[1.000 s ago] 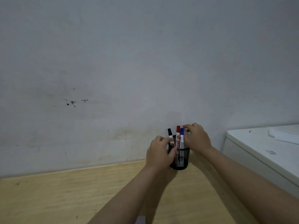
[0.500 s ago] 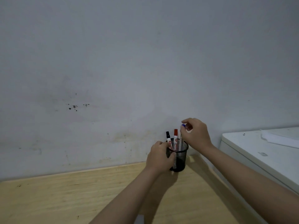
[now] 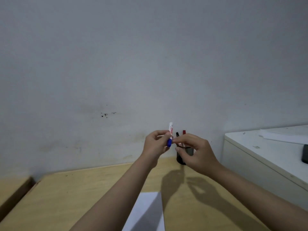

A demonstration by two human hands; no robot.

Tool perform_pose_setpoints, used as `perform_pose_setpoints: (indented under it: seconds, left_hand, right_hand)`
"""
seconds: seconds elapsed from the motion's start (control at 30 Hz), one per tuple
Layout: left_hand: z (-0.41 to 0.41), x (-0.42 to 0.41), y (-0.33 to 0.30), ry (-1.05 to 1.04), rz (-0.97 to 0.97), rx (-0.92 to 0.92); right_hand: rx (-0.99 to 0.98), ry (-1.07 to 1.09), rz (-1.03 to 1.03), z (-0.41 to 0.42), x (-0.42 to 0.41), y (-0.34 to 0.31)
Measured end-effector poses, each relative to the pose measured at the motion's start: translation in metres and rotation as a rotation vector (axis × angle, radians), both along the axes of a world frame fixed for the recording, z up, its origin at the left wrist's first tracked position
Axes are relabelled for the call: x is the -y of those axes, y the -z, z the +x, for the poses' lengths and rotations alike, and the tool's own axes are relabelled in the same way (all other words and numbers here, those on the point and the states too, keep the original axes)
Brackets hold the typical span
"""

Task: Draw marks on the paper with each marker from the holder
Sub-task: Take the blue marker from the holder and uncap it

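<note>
The blue-capped white marker (image 3: 170, 134) is out of the holder, upside down with its cap at the bottom. My left hand (image 3: 155, 145) grips its barrel. My right hand (image 3: 193, 152) pinches the blue cap with thumb and forefinger. Behind my right hand stands the black mesh holder (image 3: 180, 157), partly hidden, against the wall. The black marker (image 3: 177, 134) and the red marker (image 3: 184, 132) stick up from it. A white sheet of paper (image 3: 146, 212) lies on the wooden table (image 3: 66, 197) near the bottom edge, between my forearms.
A white cabinet (image 3: 260, 157) stands at the right, higher than the table, with paper (image 3: 286, 135) and a dark object (image 3: 305, 154) on top. The grey wall (image 3: 150, 64) rises just behind the holder. A gap (image 3: 18, 195) splits the table at the far left.
The blue marker has come out of the holder and been turned cap down. My left hand let go of the holder and took the marker's barrel; my right hand now pinches the cap.
</note>
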State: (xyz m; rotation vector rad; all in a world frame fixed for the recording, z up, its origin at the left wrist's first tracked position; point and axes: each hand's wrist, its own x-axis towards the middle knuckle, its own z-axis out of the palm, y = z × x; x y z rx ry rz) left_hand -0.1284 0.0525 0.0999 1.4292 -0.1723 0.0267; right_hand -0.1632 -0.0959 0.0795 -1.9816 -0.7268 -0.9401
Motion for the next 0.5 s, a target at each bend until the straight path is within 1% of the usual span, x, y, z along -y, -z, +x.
perform_pose_setpoints:
  seconds: [0.03, 0.07, 0.13, 0.17, 0.23, 0.3, 0.37, 0.5]
  left_hand:
    - [-0.006, -0.007, -0.002, -0.01, 0.013, 0.013]
    - [-0.012, -0.013, -0.004, -0.012, 0.024, 0.026]
    - [-0.023, -0.024, -0.006, -0.009, 0.048, 0.054]
    - [-0.028, -0.029, -0.006, -0.011, 0.068, 0.07]
    - [-0.037, -0.036, -0.004, -0.017, 0.13, 0.098]
    - [-0.045, -0.043, 0.0, -0.005, 0.182, 0.125]
    - [-0.05, -0.048, 0.005, -0.011, 0.237, 0.148]
    - [-0.057, -0.064, 0.017, -0.084, 0.376, 0.156]
  right_hand:
    - [-0.036, 0.013, 0.027, -0.005, -0.005, 0.0]
    - [-0.076, 0.041, 0.095, -0.008, -0.01, 0.0]
    - [-0.189, 0.128, 0.317, -0.009, -0.021, -0.002]
    - [-0.285, 0.16, 0.426, -0.008, -0.027, -0.005]
    - [-0.516, 0.115, 0.582, -0.007, -0.039, -0.01]
    - [-0.679, 0.036, 0.649, -0.011, -0.051, -0.017]
    - [-0.708, 0.041, 0.652, -0.014, -0.06, -0.021]
    - [-0.64, 0.079, 0.699, -0.015, -0.068, -0.021]
